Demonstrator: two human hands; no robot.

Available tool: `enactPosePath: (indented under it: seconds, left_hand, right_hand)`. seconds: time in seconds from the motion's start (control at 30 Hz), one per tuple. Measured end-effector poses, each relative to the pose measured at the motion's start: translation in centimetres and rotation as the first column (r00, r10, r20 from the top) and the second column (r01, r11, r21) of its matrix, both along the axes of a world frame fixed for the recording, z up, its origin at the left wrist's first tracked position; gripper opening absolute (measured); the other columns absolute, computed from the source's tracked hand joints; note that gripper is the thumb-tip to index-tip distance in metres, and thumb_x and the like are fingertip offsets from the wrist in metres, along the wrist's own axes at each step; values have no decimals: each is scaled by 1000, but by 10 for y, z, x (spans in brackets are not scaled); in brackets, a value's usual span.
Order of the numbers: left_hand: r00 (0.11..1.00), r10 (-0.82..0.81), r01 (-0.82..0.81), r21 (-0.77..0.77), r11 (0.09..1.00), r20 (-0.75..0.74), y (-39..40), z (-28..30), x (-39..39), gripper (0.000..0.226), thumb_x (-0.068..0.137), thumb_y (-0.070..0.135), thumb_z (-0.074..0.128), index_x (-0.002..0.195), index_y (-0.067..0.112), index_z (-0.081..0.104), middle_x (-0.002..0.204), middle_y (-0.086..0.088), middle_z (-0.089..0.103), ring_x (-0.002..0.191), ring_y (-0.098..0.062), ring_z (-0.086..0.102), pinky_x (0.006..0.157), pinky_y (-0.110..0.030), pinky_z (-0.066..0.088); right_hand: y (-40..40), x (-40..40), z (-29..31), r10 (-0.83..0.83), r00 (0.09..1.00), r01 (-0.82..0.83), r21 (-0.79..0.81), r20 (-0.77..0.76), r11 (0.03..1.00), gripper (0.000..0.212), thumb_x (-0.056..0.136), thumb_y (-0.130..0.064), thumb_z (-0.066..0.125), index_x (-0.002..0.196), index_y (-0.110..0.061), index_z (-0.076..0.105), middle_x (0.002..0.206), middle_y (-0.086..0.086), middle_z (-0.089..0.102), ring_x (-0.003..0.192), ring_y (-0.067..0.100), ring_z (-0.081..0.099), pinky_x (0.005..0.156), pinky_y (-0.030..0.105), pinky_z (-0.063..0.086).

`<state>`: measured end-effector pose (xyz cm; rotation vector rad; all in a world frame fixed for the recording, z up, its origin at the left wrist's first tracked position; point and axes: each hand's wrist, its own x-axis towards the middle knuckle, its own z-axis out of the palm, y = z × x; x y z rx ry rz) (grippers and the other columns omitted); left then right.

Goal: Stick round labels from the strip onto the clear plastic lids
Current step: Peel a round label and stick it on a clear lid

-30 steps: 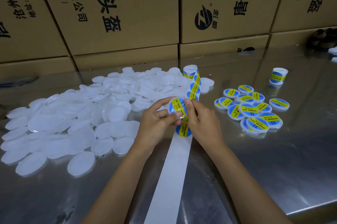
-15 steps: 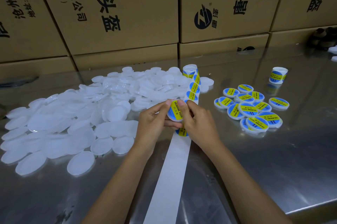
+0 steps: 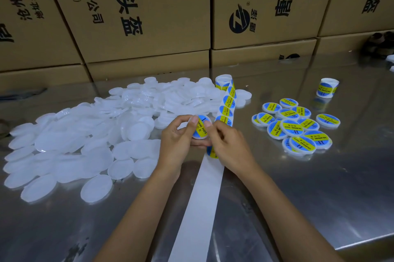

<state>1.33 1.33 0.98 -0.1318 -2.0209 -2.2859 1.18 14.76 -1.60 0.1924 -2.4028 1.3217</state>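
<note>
My left hand (image 3: pixel 177 142) grips a clear lid (image 3: pixel 201 127) that bears a blue and yellow round label, thumb on its upper rim. My right hand (image 3: pixel 229 146) touches the lid's right edge with its fingertips, fingers curled against it. The label strip (image 3: pixel 227 105) runs from a roll (image 3: pixel 222 81) at the back down under my hands, and its bare white backing (image 3: pixel 198 208) trails toward me. A big heap of plain clear lids (image 3: pixel 89 133) lies to the left. Several labelled lids (image 3: pixel 296 125) are piled at the right.
A second label roll (image 3: pixel 327 87) stands at the far right on the steel table (image 3: pixel 319 197). Cardboard boxes (image 3: pixel 149 16) form a wall along the back. The table's front edge shows at the lower right.
Both hands have lifted the labelled lid slightly up and left off the strip. The label now lies flat on the lid, and one more label on the strip shows beneath my right hand.
</note>
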Motion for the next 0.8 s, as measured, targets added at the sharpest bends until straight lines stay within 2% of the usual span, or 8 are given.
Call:
enactPosePath:
  seconds: [0.07, 0.17, 0.3, 0.43, 0.53, 0.63, 0.8]
  left_hand:
    - [999, -44, 43, 36, 998, 17, 0, 0, 0, 19, 100, 24, 61, 110, 8, 65, 84, -11, 78, 72, -29, 76, 57, -24, 58]
    - [997, -83, 83, 19, 996, 10, 4, -1, -1, 18, 103, 17, 56, 117, 8, 63, 92, -11, 78, 78, -28, 77, 60, -26, 59]
    - [987, -160, 160, 16, 987, 2, 6, -3, -2, 26, 105, 3, 46, 129, 7, 56, 110, -19, 73, 84, -28, 77, 69, -29, 60]
    - [978, -210, 210, -15, 978, -4, 7, -4, -3, 36, 101, -4, 50, 133, 11, 55, 109, -15, 74, 92, -27, 74, 82, -37, 61]
    - [981, -194, 194, 0, 981, 15, 7, -4, -3, 36, 99, -2, 55, 132, 12, 57, 106, -14, 76, 94, -31, 73, 84, -41, 60]
    - [986, -167, 167, 20, 986, 14, 7, -2, -3, 31, 101, 3, 55, 130, 13, 60, 104, -11, 77, 94, -30, 75, 79, -35, 62]
    - [998, -66, 65, 49, 997, 14, 4, 1, -3, 21, 101, 20, 59, 120, 13, 66, 100, -10, 78, 79, -22, 76, 72, -29, 61]
  right_hand:
    - [-2, 0, -1, -19, 1000, 19, 50, -5, 999, 51, 94, -59, 46, 65, -18, 38, 54, -3, 44, 55, 14, 46, 55, 35, 39]
    - [-2, -2, -2, -69, 998, 69, 42, -16, 997, 48, 96, -54, 49, 65, -20, 35, 52, -6, 42, 53, 14, 42, 51, 31, 32]
    - [0, -5, -3, -125, 992, 126, -98, 19, 987, 49, 98, -46, 53, 63, -16, 36, 49, -10, 42, 52, 10, 40, 48, 22, 28]
    - [1, -6, -1, -144, 989, 146, -220, 23, 964, 51, 97, -39, 58, 60, -17, 31, 44, -10, 34, 49, 9, 34, 49, 20, 30]
    - [0, -6, 0, -129, 991, 131, -213, 21, 968, 49, 99, -35, 56, 62, -17, 30, 49, -8, 33, 49, 9, 35, 49, 20, 30]
    - [-1, -5, 2, -84, 996, 86, -188, 22, 978, 45, 101, -32, 53, 65, -17, 31, 53, -7, 35, 49, 7, 36, 49, 19, 30]
    - [-3, -1, 4, 33, 999, -28, -176, 23, 984, 38, 102, -29, 52, 71, -12, 38, 59, -7, 37, 51, 6, 36, 51, 17, 31]
